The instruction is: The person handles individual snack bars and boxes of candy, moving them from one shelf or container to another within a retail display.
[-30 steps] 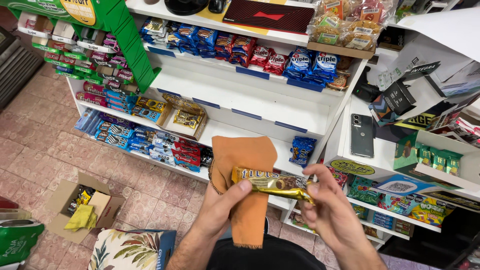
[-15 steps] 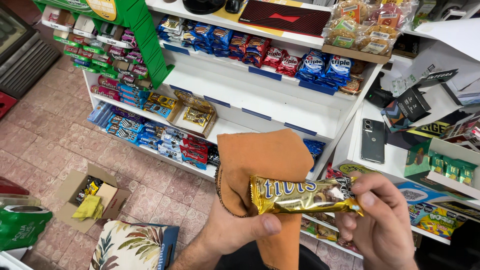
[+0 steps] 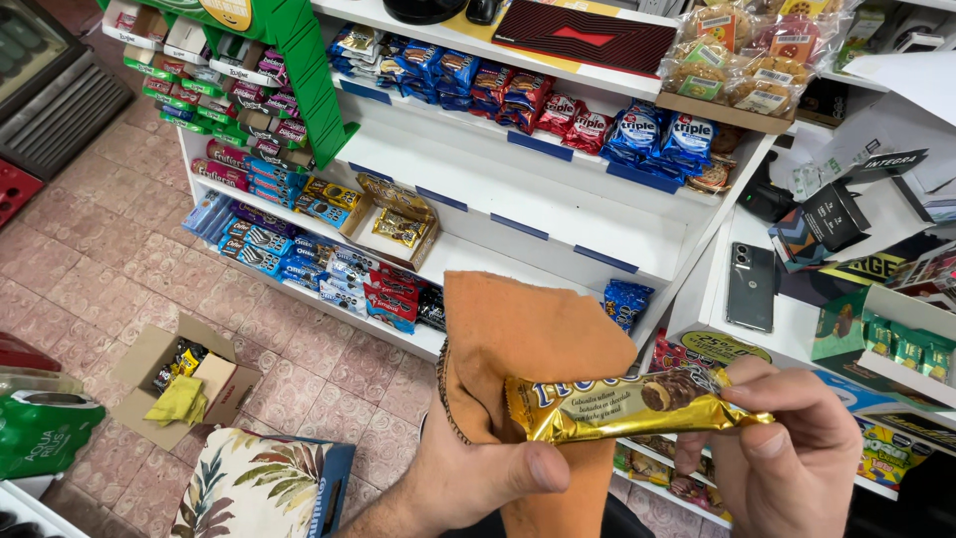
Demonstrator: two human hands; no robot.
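A gold-wrapped snack bar lies crosswise between my hands, low in the head view. My left hand pinches its left end with the thumb and also holds an orange cloth draped over the fingers. My right hand grips the bar's right end between thumb and fingers. Behind them stands a white shelf rack with rows of packaged snacks.
An open cardboard box with small items sits on the tiled floor at left, near a floral-patterned cushion and a green bag. A dark phone lies on the white counter at right among small display boxes.
Both hands have brought the bar and cloth closer to the camera and lower right. The bar's picture side now faces up.
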